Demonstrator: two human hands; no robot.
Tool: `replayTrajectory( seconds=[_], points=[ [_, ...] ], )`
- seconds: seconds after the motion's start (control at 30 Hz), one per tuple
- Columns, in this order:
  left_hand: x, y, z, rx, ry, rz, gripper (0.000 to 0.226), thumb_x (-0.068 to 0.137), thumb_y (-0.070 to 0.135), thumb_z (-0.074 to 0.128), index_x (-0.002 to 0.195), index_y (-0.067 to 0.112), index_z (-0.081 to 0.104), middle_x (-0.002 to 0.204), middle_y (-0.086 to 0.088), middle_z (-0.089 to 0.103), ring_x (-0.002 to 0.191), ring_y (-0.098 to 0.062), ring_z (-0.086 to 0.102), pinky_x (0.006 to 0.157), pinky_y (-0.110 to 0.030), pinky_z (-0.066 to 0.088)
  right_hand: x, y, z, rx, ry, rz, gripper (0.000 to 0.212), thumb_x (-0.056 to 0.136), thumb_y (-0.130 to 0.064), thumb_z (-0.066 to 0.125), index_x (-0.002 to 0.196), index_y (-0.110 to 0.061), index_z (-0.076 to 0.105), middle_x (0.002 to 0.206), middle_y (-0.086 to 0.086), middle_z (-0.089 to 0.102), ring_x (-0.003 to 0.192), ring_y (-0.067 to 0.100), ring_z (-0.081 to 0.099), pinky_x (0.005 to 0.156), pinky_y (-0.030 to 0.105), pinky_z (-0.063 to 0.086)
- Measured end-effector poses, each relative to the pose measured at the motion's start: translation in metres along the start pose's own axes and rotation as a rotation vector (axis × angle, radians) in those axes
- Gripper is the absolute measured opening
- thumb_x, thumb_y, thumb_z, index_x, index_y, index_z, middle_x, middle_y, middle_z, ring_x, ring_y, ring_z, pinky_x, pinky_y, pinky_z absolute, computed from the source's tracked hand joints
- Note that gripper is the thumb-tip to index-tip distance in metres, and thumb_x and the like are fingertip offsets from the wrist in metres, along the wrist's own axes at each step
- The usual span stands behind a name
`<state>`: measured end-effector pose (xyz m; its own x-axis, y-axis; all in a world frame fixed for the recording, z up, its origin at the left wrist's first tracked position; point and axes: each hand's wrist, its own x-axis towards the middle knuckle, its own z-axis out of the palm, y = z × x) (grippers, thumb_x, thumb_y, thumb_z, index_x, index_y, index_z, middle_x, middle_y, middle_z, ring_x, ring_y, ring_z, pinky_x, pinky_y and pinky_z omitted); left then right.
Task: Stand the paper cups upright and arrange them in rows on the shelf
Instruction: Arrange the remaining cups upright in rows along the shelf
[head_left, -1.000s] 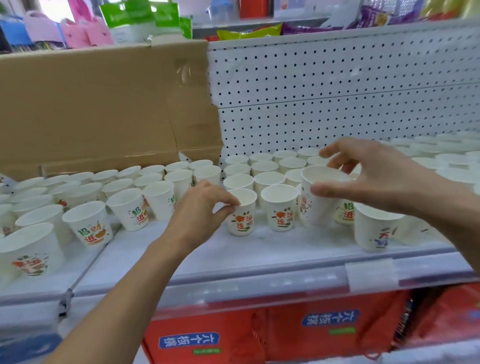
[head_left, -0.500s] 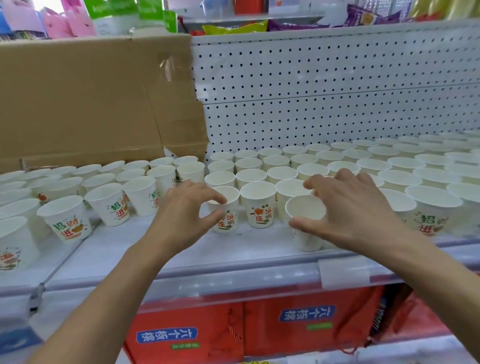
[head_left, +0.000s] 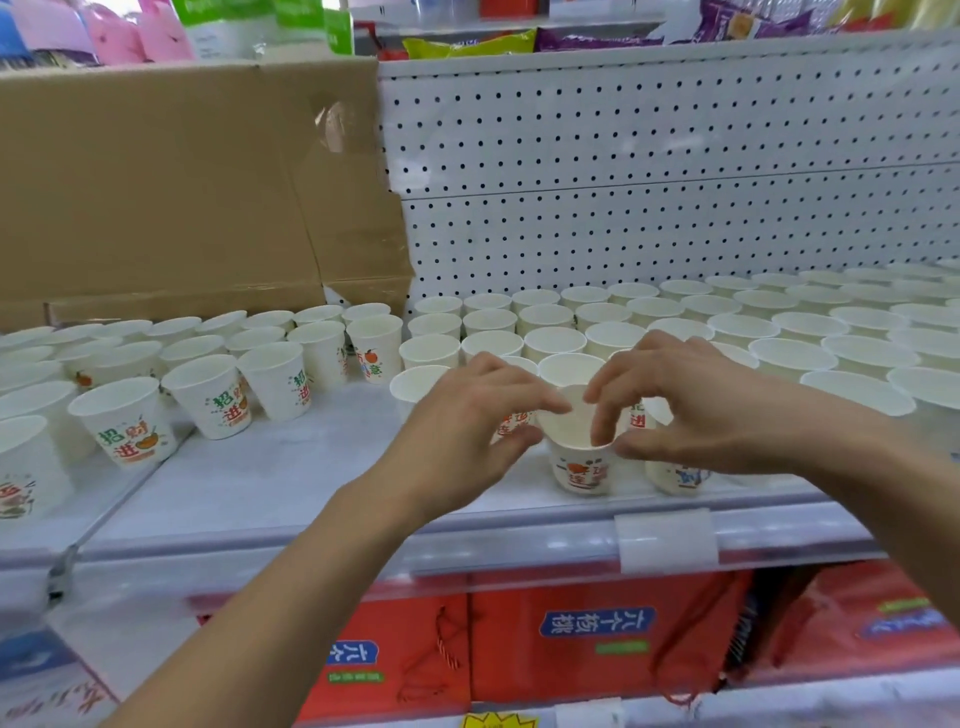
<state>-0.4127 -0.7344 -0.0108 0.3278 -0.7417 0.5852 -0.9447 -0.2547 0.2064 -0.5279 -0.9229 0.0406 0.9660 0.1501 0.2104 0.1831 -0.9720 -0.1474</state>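
Left hand (head_left: 467, 431) and right hand (head_left: 696, 415) pinch one cup (head_left: 579, 467) by opposite rim edges (fingers curled), probably to square it into the front row on the shelf (head_left: 311, 478).

We record bright, even light from overhead; shadows beneath the paper cups (head_left: 208, 402) are faint and soft. Mild glare on the shelf (head_left: 291, 478) front rail. Pegboard (head_left: 675, 156) lines bow toward the frame edges. Red cartons (head_left: 862, 618) at lower right look smeared.

cups (head_left: 613, 332) in rows on shelf (head_left: 270, 483), centre-right | cardboard box (head_left: 171, 182) upper left, behind | pegboard (head_left: 675, 171) upper right
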Motion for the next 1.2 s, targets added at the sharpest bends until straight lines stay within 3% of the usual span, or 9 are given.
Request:
replayTrajectory(
  seconds=[0.17,0.5,0.6,0.77,0.87,0.97,1.07,1.2],
  points=[
    [0.011,0.002,0.008,-0.003,-0.002,0.015,0.014,0.081,0.027,0.073,0.094,0.030,0.075,0.105,0.015,0.069,0.103,-0.014,0.053,0.084,-0.044,0.047,-0.002,0.009,-0.001,-0.024,0.023,-0.044,0.018,0.085,-0.027,0.067,0.078,-0.043,0.064,0.109,-0.026,0.057,0.108,0.002,0.037,0.091,0.026,0.024],
    [0.010,0.010,0.015,-0.093,-0.020,-0.027,0.011,0.083,0.023,0.073,0.094,0.026,0.075,0.094,0.013,0.068,0.095,-0.011,0.055,0.080,-0.040,0.048,-0.004,0.019,-0.001,-0.050,0.027,-0.062,0.010,0.085,-0.033,0.064,0.079,-0.041,0.062,0.105,-0.023,0.059,0.106,0.002,0.038,0.090,0.027,0.025],
    [0.008,0.014,0.013,-0.091,-0.019,-0.041,0.018,0.083,0.026,0.073,0.101,0.026,0.073,0.099,0.011,0.069,0.098,-0.011,0.055,0.083,-0.039,0.047,-0.003,0.022,0.000,-0.068,0.003,-0.075,0.005,0.082,-0.045,0.063,0.084,-0.042,0.061,0.104,-0.025,0.058,0.103,-0.002,0.038,0.089,0.025,0.025],
    [-0.010,0.008,-0.007,-0.107,0.030,-0.068,0.038,0.085,0.032,0.070,0.122,0.025,0.063,0.120,0.010,0.063,0.114,-0.008,0.053,0.095,-0.038,0.045,0.010,0.005,-0.005,0.074,0.067,-0.072,0.028,0.071,-0.064,0.055,0.093,-0.048,0.062,0.105,-0.032,0.058,0.107,-0.006,0.045,0.097,0.032,0.036],
    [-0.032,-0.023,-0.043,0.009,0.081,-0.155,0.035,0.087,0.035,0.066,0.122,0.026,0.063,0.122,0.012,0.062,0.115,-0.006,0.053,0.097,-0.041,0.044,0.036,-0.018,-0.009,0.140,0.138,-0.108,0.025,0.074,-0.058,0.058,0.094,-0.045,0.064,0.104,-0.029,0.060,0.103,-0.006,0.051,0.091,0.028,0.043],
    [-0.058,-0.077,-0.093,0.179,0.136,-0.340,0.030,0.088,0.036,0.063,0.117,0.028,0.066,0.118,0.010,0.065,0.109,-0.012,0.057,0.095,-0.046,0.045,0.076,-0.049,-0.010,0.149,0.156,-0.133,0.011,0.083,-0.044,0.063,0.094,-0.042,0.065,0.098,-0.029,0.059,0.095,-0.011,0.051,0.075,0.009,0.040],
    [-0.082,-0.128,-0.144,0.373,0.142,-0.559,0.027,0.090,0.032,0.062,0.115,0.024,0.068,0.117,0.002,0.067,0.107,-0.023,0.060,0.095,-0.044,0.045,0.132,-0.088,-0.002,0.163,0.130,-0.181,0.009,0.088,-0.033,0.065,0.095,-0.034,0.070,0.093,-0.024,0.063,0.089,-0.005,0.055,0.075,0.015,0.045],
    [-0.099,-0.169,-0.174,0.628,-0.080,-0.687,0.024,0.090,0.034,0.062,0.113,0.033,0.069,0.117,0.006,0.068,0.114,-0.021,0.056,0.094,-0.039,0.041,0.217,-0.138,0.037,0.001,0.122,-0.229,0.025,0.092,-0.022,0.058,0.112,-0.033,0.067,0.111,-0.009,0.060,0.096,0.011,0.055,0.077,0.028,0.044]
  ],
)
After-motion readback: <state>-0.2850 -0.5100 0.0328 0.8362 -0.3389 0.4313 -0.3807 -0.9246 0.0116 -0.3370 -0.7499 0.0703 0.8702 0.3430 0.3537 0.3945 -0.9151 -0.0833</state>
